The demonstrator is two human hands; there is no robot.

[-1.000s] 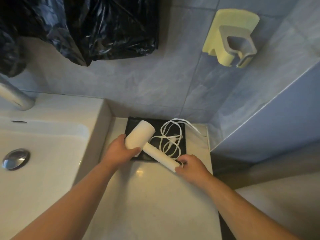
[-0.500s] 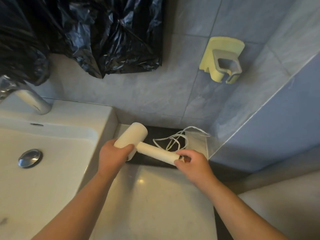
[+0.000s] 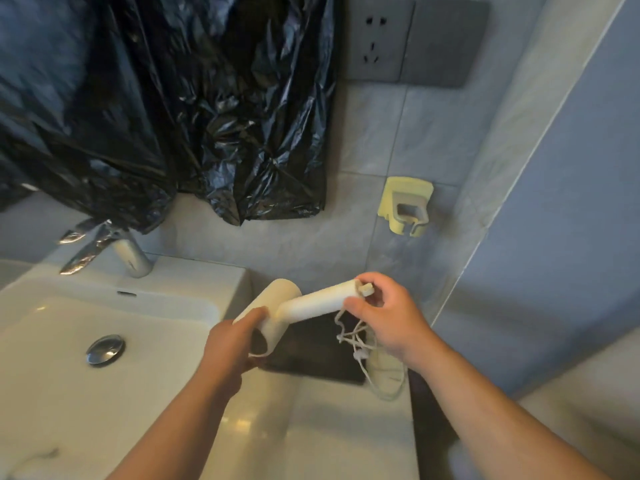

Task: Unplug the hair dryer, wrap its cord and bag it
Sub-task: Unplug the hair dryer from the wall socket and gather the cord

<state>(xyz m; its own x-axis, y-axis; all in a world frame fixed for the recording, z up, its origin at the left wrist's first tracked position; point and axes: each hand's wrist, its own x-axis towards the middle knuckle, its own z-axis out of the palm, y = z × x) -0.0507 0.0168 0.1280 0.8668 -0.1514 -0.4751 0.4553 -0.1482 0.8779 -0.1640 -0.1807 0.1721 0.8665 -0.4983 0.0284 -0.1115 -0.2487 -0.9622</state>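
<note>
I hold the white hair dryer point(image 3: 311, 304) above the counter. My left hand point(image 3: 230, 344) grips its round head from below. My right hand point(image 3: 388, 315) pinches the end of the handle where the cord leaves it. The white cord point(image 3: 363, 351) hangs in a loose tangle under my right hand and trails down to the counter. A black plastic bag point(image 3: 194, 109) hangs on the wall above the sink. The grey wall socket point(image 3: 375, 39) at the top has nothing plugged in.
A white sink point(image 3: 69, 393) with a chrome tap point(image 3: 130, 254) and drain fills the left. A black mat point(image 3: 315, 351) lies on the white counter point(image 3: 346, 427) under the dryer. A yellow wall holder point(image 3: 405, 206) is fixed to the tiles. A blue wall closes the right side.
Both hands lifted the dryer off the black mat. The handle end now points up and right, and the cord has come off the mat to dangle. The view tilted up to show the socket.
</note>
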